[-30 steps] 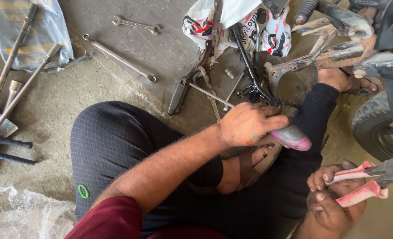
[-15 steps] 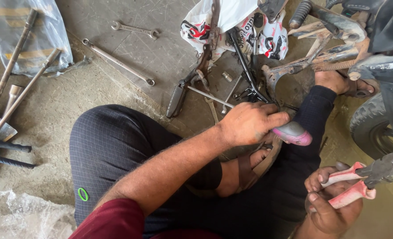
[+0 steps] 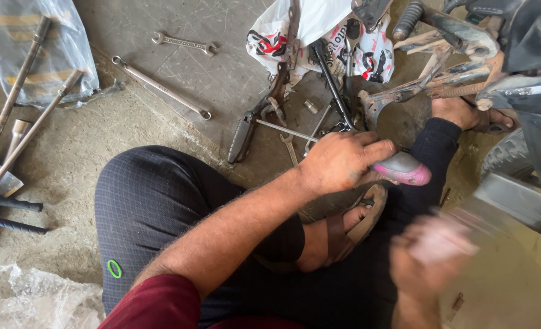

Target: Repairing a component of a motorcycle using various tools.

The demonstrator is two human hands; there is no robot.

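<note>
My left hand (image 3: 343, 161) is closed around the pink handle of a tool (image 3: 407, 170), held over my crossed legs just in front of the motorcycle's footrest bracket (image 3: 404, 91). The tool's tip is hidden behind my fingers. My right hand (image 3: 429, 259) is at the lower right, badly blurred by motion, with a pale pink shape in its grip. Earlier frames show it holding red-handled pliers. The two hands are about a hand's width apart.
Two spanners (image 3: 182, 42) (image 3: 160, 88) lie on the concrete floor, and a foot lever (image 3: 246, 131) rests near my knee. Several loose parts sit around a white and red plastic bag (image 3: 319, 27). Long rods (image 3: 20, 97) lie at the left. The motorcycle frame and tyre (image 3: 508, 152) fill the right.
My right hand has swung left and up with the pliers and is now a blur. My left hand has stayed on the pink handle, almost in place.
</note>
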